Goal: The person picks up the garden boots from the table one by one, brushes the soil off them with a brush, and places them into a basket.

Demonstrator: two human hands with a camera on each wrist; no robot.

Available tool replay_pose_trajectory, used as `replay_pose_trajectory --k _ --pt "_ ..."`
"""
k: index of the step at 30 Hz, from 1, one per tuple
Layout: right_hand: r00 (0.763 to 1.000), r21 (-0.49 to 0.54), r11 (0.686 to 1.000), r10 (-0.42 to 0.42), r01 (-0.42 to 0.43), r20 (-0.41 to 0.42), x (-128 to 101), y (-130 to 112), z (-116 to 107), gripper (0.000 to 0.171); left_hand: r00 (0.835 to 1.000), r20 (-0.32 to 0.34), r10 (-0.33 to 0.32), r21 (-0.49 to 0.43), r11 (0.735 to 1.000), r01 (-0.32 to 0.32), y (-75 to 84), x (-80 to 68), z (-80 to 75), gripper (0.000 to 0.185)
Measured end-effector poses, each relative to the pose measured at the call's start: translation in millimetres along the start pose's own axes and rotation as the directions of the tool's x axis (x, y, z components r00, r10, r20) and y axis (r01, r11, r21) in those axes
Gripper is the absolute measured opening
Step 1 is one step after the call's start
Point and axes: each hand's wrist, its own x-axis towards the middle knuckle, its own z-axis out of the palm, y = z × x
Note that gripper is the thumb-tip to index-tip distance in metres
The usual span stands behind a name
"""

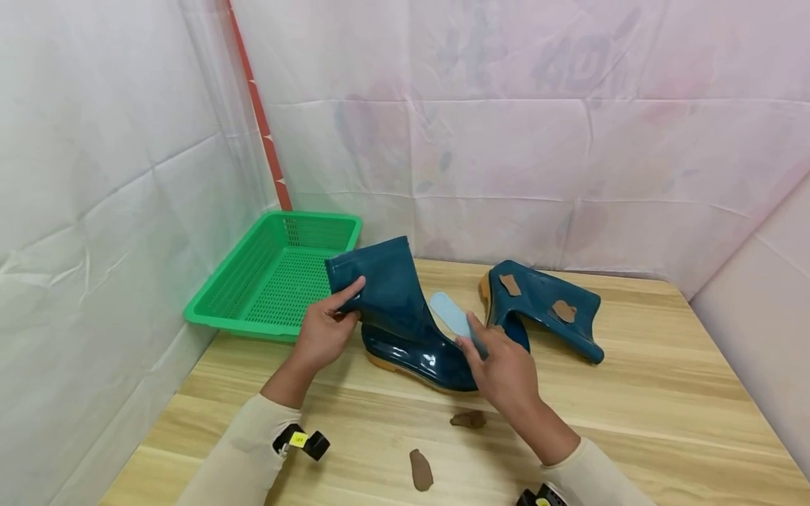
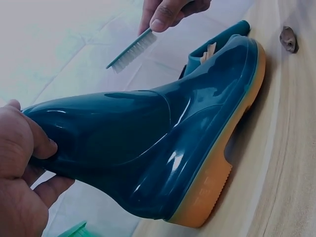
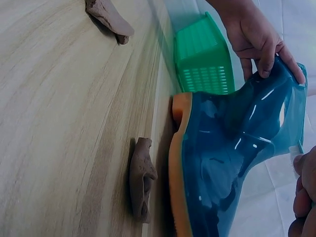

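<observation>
My left hand point(image 1: 328, 330) grips the shaft top of a dark blue rain boot point(image 1: 395, 295) with an orange sole point(image 2: 202, 197). The boot stands on the table, its toe pointing right. In my right hand point(image 1: 506, 365) is a light blue brush point(image 1: 451, 314); its white bristles point(image 2: 134, 53) show in the left wrist view, facing the boot's shaft. A second blue rain boot point(image 1: 538, 306) lies on its side to the right, with brown clay-like patches point(image 1: 565, 311) stuck on it. Two brown lumps point(image 1: 420, 470) lie on the table in front of the standing boot.
A green plastic basket point(image 1: 218, 314) with a perforated bottom stands at the back left. The wooden table point(image 1: 664, 393) meets white sheeting point(image 1: 493, 154) at the back and sides. Black wrist cameras point(image 1: 302, 441) sit on my sleeves.
</observation>
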Motion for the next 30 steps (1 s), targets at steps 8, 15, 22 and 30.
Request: replay_pose_trajectory --k 8,15,22,30 --pt "1.000 -0.002 1.000 -0.003 0.003 -0.004 0 1 -1 0.055 0.999 -0.029 0.029 0.018 0.999 -0.028 2.5 3.8 -0.9 0.060" --pt "1.000 0.013 1.000 0.018 -0.018 0.008 -1 2 -2 0.056 0.999 -0.037 0.029 0.004 1.000 -0.029 9.3 5.2 -2.6 0.059" --pt "1.000 0.013 1.000 0.015 -0.015 0.001 -2 3 -1 0.055 0.998 -0.062 0.030 -0.012 0.999 -0.031 12.7 7.9 -5.1 0.058" --pt "1.000 0.016 1.000 0.005 -0.004 -0.026 -3 6 -2 0.055 0.999 -0.039 0.023 -0.019 1.000 -0.024 17.3 10.7 -8.9 0.060"
